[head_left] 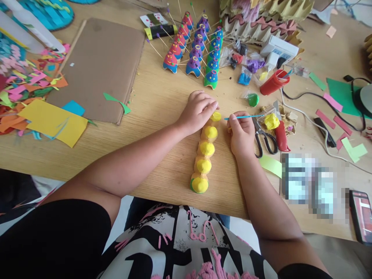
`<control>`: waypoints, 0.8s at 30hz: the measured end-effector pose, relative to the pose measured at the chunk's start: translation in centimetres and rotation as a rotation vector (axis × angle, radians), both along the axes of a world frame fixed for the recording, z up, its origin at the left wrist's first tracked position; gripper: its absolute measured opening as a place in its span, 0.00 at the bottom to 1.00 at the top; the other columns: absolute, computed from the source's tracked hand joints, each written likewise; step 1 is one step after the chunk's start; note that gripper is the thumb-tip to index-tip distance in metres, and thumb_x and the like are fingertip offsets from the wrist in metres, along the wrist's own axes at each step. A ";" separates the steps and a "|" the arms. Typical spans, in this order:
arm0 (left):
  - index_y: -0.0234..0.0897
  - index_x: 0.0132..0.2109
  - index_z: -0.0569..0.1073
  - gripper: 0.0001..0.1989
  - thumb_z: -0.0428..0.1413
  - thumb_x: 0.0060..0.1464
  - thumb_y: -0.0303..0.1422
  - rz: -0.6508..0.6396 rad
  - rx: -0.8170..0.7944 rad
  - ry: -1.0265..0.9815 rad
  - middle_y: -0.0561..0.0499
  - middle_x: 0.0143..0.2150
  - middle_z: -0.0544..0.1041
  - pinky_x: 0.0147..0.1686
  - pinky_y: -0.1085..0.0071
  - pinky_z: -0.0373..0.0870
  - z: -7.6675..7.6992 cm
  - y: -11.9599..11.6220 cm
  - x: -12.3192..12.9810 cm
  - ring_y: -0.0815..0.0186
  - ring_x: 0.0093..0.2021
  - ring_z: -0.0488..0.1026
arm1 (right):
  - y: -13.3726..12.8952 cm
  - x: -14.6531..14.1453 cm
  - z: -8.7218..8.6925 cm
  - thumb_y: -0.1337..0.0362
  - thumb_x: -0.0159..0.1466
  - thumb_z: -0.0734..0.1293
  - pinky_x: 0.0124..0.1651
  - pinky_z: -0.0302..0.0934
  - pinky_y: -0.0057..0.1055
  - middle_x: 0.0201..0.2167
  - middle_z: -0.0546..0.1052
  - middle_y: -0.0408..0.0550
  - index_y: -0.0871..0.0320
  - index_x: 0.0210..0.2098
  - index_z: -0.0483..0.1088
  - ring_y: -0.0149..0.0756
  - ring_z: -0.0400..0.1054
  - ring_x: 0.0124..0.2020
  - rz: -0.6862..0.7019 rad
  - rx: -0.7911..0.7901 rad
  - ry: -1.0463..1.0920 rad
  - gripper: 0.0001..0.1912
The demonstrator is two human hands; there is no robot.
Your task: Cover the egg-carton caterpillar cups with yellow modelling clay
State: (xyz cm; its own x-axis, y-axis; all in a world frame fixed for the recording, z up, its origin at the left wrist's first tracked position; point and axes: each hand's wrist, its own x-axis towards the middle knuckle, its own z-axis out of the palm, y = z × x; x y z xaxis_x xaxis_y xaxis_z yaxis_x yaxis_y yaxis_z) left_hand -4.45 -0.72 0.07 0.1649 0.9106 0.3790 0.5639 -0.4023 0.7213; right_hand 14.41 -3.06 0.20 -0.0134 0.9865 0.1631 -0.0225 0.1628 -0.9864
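A strip of egg-carton cups (204, 166) lies lengthwise on the wooden table, its cups topped with yellow clay and the nearest one edged in green. At the strip's far end my left hand (200, 109) is closed, fingers pressed together over the last yellow cup; part of that cup is hidden. My right hand (240, 131) is just right of the strip, its fingers wrapped round a thin blue tool (252, 116) whose tip points left. Beyond my hands stand painted carton caterpillars: red (175, 50), purple (196, 51) and blue-green (213, 58), with pins stuck in them.
Scissors (264, 138), yellow clay (271, 121), a red cup (274, 82) and cables lie to the right, a phone (361, 217) at the right edge. Cardboard (99, 66) and coloured paper scraps (55, 120) cover the left side. Egg cartons (261, 29) are at the back.
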 end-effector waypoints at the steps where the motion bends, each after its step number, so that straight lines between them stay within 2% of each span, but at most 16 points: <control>1: 0.41 0.46 0.82 0.15 0.52 0.74 0.42 -0.004 -0.004 0.013 0.46 0.51 0.81 0.77 0.50 0.56 0.0 -0.1 0.0 0.56 0.64 0.71 | 0.0 0.0 0.0 0.35 0.60 0.76 0.26 0.54 0.29 0.23 0.67 0.35 0.51 0.35 0.68 0.27 0.58 0.23 -0.001 0.002 -0.009 0.28; 3: 0.42 0.46 0.82 0.10 0.61 0.68 0.42 -0.031 -0.008 0.044 0.45 0.52 0.81 0.77 0.47 0.56 0.0 -0.2 0.1 0.53 0.66 0.70 | 0.0 0.1 -0.1 0.35 0.61 0.76 0.27 0.55 0.29 0.24 0.67 0.35 0.51 0.35 0.68 0.27 0.58 0.23 0.001 0.011 -0.018 0.28; 6: 0.43 0.48 0.83 0.12 0.68 0.59 0.40 -0.085 -0.007 0.059 0.45 0.53 0.80 0.77 0.45 0.56 0.1 -0.3 0.0 0.50 0.68 0.68 | 0.1 0.1 -0.3 0.35 0.60 0.76 0.27 0.54 0.29 0.24 0.67 0.35 0.51 0.36 0.68 0.27 0.58 0.23 -0.005 0.020 0.007 0.28; 13: 0.43 0.47 0.85 0.11 0.69 0.56 0.36 -0.069 -0.012 0.017 0.47 0.52 0.81 0.75 0.47 0.59 -0.2 0.0 -0.3 0.51 0.67 0.70 | 0.2 0.2 -0.5 0.35 0.62 0.75 0.26 0.56 0.29 0.25 0.65 0.36 0.50 0.36 0.67 0.28 0.60 0.24 -0.027 0.019 0.006 0.27; 17: 0.42 0.50 0.86 0.14 0.69 0.56 0.35 -0.061 -0.063 -0.006 0.47 0.48 0.84 0.71 0.50 0.66 -0.4 0.1 -0.3 0.52 0.64 0.72 | 0.2 0.1 -0.4 0.35 0.61 0.76 0.28 0.57 0.29 0.25 0.65 0.36 0.50 0.36 0.67 0.28 0.60 0.25 -0.036 0.012 0.018 0.27; 24: 0.41 0.51 0.87 0.16 0.66 0.55 0.32 -0.101 -0.156 -0.020 0.48 0.45 0.85 0.62 0.56 0.73 0.7 0.1 -0.3 0.57 0.50 0.79 | 0.3 0.1 -0.4 0.34 0.59 0.76 0.27 0.56 0.29 0.25 0.65 0.36 0.50 0.36 0.67 0.28 0.60 0.25 -0.049 -0.010 0.014 0.29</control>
